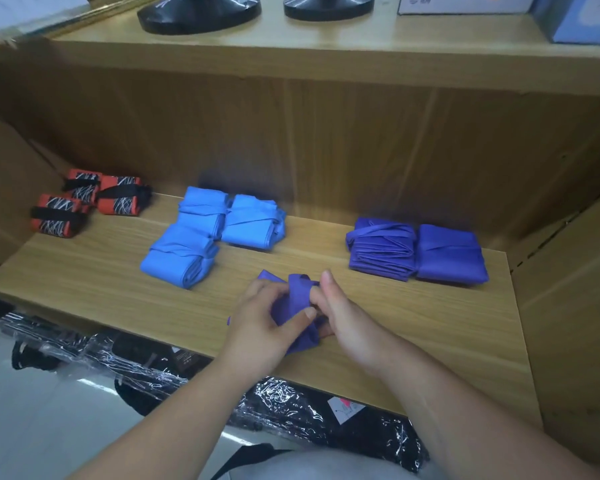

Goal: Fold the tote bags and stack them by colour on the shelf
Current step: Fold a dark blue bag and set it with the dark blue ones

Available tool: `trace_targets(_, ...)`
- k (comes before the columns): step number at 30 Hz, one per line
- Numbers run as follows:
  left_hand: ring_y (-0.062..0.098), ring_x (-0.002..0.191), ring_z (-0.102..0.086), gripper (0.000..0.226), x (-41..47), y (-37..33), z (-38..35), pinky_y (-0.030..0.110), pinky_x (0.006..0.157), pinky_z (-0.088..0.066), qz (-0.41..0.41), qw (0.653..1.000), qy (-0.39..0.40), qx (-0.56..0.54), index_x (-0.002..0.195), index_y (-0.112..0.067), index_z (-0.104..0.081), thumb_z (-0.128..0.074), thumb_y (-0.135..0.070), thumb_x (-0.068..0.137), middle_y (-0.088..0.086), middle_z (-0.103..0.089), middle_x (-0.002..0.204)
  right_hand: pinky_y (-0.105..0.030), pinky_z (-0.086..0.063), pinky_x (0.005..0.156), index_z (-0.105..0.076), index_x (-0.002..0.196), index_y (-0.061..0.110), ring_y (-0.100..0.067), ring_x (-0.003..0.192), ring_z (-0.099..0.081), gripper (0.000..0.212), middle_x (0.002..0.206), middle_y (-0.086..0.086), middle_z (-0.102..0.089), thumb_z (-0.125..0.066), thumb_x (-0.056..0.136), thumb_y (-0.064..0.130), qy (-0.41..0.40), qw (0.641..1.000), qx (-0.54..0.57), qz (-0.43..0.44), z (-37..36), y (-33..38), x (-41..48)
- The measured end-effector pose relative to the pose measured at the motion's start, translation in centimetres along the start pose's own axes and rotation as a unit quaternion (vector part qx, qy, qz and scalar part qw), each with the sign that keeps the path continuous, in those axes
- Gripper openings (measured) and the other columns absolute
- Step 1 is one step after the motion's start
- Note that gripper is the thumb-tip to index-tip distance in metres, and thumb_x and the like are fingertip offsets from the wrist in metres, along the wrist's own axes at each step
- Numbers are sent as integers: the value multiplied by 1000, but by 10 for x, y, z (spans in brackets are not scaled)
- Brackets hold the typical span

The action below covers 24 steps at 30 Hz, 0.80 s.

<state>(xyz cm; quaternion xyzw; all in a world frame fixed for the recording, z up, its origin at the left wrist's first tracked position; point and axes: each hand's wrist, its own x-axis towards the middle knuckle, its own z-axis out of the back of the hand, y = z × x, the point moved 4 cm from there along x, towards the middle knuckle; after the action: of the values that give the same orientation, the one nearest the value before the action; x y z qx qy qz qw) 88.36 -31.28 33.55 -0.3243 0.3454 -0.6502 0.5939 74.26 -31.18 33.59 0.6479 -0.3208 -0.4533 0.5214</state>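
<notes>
From the head camera, the scene is best laid out around the purple bag in hand [293,315], which sits on the wooden shelf [118,271] near its front edge, roughly midway along it. The left hand [260,327] clamps the bundle from its left side, thumb pressed across the top, while the right hand [343,318] pinches a strap of the same fabric and appears to draw it round the bundle; both sets of fingers are closed on the cloth, none hanging loose. That hold probably serves to keep the folds from springing apart while the strap binds them, as the finished bundles each wear a band across the middle. Beyond and to the right of the bag lie the two folded purple bags [416,251], side by side and touching, presumably where this one belongs. Beyond and to the left sit the three folded light-blue bags [208,233], grouped close together. Far to the left, toward the shelf's back corner, are the three orange-and-black patterned bundles [84,206]. So each colour has its own patch, well apart from the others, which fits sorting by colour. Below the shelf's front edge lie plastic-wrapped black items [284,403], too crumpled to count.
</notes>
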Motion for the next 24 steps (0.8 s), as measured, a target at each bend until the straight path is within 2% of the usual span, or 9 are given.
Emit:
trace_targets(3,13,90,-60,19,-1,-2,-1,35,84,-48,29,997,-48,-51,90,-30,-74,-72,-44,76,-6,-60,95,-40,-46,84,-58,87,9,-19,83,-53,92,84,-6,-54,-22,77,93,26,1000,-11,6,2,-6,-1)
trace_targets(4,11,88,-60,6,0,-2,-1,33,84,-47,38,995,-49,-75,87,-31,-75,-74,-30,81,-3,-61,95,-37,-48,84,-65,97,15,-14,84,-57,84,86,0,-62,-20,84,86,29,999,-14,7,2,-6,-1)
trace_targets(6,6,86,-59,24,2,-1,-1,28,83,-44,53,993,-39,-102,85,-30,-77,-70,-7,89,3,-62,96,-30,-52,81,-68,116,23,-6,85,-64,63,88,9,-70,-25,94,63,12,1000,-4,13,6,-7,-3)
trace_targets(9,6,85,-62,21,3,-2,1,21,79,-45,90,985,-5,-146,86,-18,-78,-65,-4,94,11,-63,101,-30,-57,75,-70,110,12,-16,85,-69,30,90,-2,-73,-48,106,31,-59,997,35,26,13,-12,-6)
trace_targets(12,10,78,-62,21,4,-4,3,19,69,-45,135,970,25,-201,82,-9,-75,-61,-3,95,11,-64,93,-27,-56,70,-67,96,14,-16,76,-67,3,81,-4,-71,-65,97,12,-114,993,34,17,19,-16,-8)
trace_targets(16,12,70,-61,29,0,-7,9,28,71,-42,194,941,44,-273,73,-15,-73,-58,-4,95,7,-69,79,-32,-51,63,-60,101,22,-15,62,-56,23,65,5,-59,-77,88,12,-158,987,-1,15,22,-21,-3)
trace_targets(19,10,69,-63,32,-1,-6,11,30,76,-41,211,934,45,-286,68,-17,-74,-60,-5,93,4,-71,77,-35,-46,63,-67,101,32,-16,60,-50,23,62,9,-52,-76,89,15,-168,986,-12,14,21,-24,1)
trace_targets(22,13,75,-65,9,-1,-8,12,31,81,-43,213,930,35,-298,77,-13,-77,-69,-17,77,5,-74,82,-40,-59,76,-72,95,35,-15,71,-62,20,88,4,-64,-75,90,15,-170,985,-20,14,19,-27,4)
trace_targets(24,17,79,-65,26,0,-6,14,31,79,-44,210,931,34,-298,83,-5,-75,-63,-23,68,9,-74,85,-45,-60,88,-75,103,30,-14,89,-73,18,110,-1,-69,-75,91,17,-167,985,-29,13,19,-29,6)
